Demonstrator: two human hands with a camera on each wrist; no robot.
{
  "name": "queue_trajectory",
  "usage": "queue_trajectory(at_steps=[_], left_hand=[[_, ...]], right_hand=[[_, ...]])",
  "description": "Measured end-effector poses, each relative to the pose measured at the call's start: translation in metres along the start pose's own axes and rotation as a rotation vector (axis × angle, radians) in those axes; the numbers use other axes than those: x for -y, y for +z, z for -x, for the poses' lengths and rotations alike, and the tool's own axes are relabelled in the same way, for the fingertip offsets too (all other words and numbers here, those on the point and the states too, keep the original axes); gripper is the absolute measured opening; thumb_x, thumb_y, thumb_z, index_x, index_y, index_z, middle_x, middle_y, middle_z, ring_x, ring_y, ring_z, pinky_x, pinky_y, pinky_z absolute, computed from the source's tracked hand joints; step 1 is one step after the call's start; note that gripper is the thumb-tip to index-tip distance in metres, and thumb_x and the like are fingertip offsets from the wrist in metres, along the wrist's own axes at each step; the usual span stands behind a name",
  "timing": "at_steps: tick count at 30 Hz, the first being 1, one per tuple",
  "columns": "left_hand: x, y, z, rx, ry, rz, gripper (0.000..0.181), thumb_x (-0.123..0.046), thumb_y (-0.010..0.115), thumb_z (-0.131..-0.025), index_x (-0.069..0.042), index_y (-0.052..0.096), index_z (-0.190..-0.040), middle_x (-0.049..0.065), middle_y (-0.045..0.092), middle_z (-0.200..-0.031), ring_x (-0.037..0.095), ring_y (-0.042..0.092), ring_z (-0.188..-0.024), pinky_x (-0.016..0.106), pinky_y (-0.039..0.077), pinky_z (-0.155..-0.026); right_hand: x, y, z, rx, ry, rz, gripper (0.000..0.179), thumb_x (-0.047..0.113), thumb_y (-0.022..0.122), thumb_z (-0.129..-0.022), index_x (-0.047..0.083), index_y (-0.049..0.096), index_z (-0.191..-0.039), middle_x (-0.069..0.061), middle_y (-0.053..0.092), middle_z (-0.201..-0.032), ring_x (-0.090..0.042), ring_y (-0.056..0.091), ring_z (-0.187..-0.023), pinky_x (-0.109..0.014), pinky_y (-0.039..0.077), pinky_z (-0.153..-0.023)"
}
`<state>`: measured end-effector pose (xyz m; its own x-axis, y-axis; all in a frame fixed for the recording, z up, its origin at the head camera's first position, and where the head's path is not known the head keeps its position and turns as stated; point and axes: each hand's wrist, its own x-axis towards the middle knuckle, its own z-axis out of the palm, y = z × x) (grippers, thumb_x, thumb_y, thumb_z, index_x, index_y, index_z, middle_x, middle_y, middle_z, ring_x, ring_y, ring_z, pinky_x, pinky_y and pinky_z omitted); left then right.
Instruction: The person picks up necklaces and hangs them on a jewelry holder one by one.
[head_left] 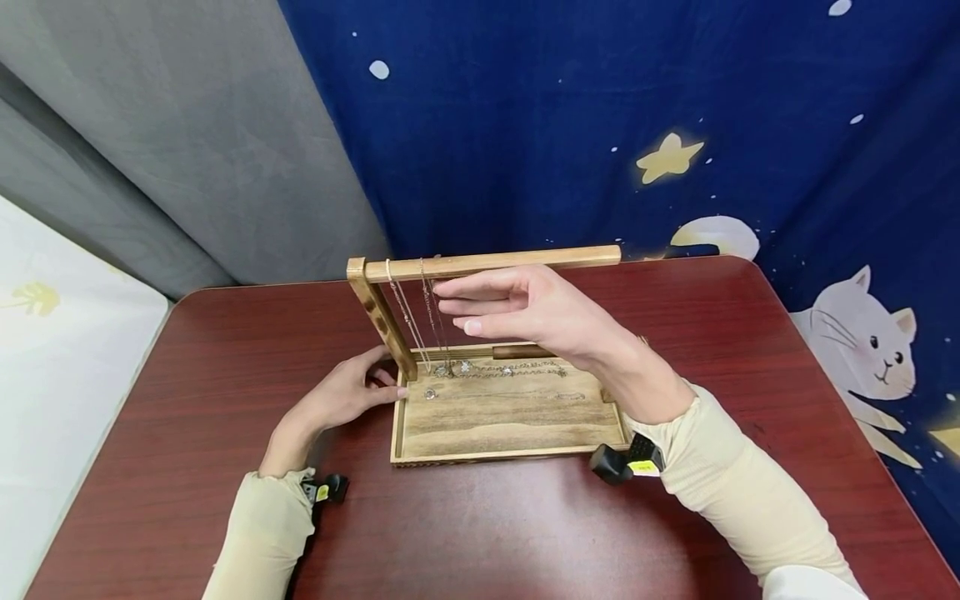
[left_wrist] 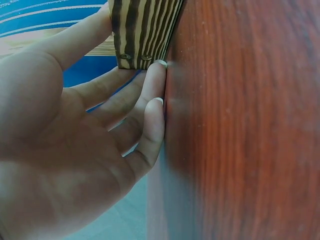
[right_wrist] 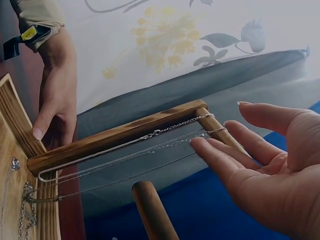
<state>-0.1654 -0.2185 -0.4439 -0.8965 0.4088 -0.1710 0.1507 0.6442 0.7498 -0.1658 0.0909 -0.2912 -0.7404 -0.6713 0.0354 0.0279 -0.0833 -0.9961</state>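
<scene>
A wooden jewelry stand has a tray (head_left: 510,455), an upright post (head_left: 384,321) at its left and a horizontal bar (head_left: 525,257) on top. Two necklaces, one silvery (head_left: 406,310) and one darker (head_left: 431,310), hang from the bar near the post. My left hand (head_left: 341,392) holds the tray's left end, thumb on the rim and fingers around the outside; the left wrist view shows them at the striped wood corner (left_wrist: 142,35). Beside the hanging chains, my right hand (head_left: 536,315) is raised with extended, relaxed fingers, gripping nothing. Whether a fingertip touches a chain, I cannot tell.
More chains with pendants (head_left: 508,372) lie along the tray's back, and another pendant (head_left: 430,394) lies in front of them. A brown wooden rod (right_wrist: 154,212) juts up in the right wrist view. The stand rests on a reddish table (head_left: 480,533) before a blue curtain (head_left: 510,125).
</scene>
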Motion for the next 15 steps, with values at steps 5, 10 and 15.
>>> queue_trajectory(at_steps=[5,10,15], left_hand=[[0.001,0.001,-0.001,-0.004,0.005,0.000,0.068,-0.027,0.075,-0.091,0.000,0.044,-0.144,0.007,0.070,-0.096,0.017,0.066,-0.089,0.031,0.049,-0.075],[0.003,0.001,-0.001,-0.008,-0.009,-0.017,0.072,-0.031,0.076,-0.090,0.000,0.042,-0.145,0.007,0.070,-0.096,0.017,0.066,-0.090,0.031,0.049,-0.075],[0.003,0.000,-0.001,0.001,-0.024,-0.030,0.077,-0.034,0.075,-0.090,0.003,0.039,-0.147,0.007,0.070,-0.097,0.016,0.065,-0.088,0.034,0.049,-0.078]], right_hand=[[-0.002,-0.002,0.004,0.002,0.008,0.005,0.041,-0.001,0.065,-0.093,0.001,0.061,-0.134,-0.014,0.059,-0.137,-0.024,0.057,-0.126,-0.039,0.047,-0.100],[-0.004,-0.004,0.009,-0.006,-0.007,0.050,0.036,0.001,0.064,-0.095,0.002,0.063,-0.131,-0.011,0.064,-0.131,-0.028,0.060,-0.123,-0.038,0.047,-0.100],[-0.008,-0.007,0.016,-0.029,0.009,0.095,0.035,0.003,0.064,-0.096,0.004,0.063,-0.131,-0.007,0.065,-0.129,-0.024,0.061,-0.121,-0.042,0.049,-0.097]])
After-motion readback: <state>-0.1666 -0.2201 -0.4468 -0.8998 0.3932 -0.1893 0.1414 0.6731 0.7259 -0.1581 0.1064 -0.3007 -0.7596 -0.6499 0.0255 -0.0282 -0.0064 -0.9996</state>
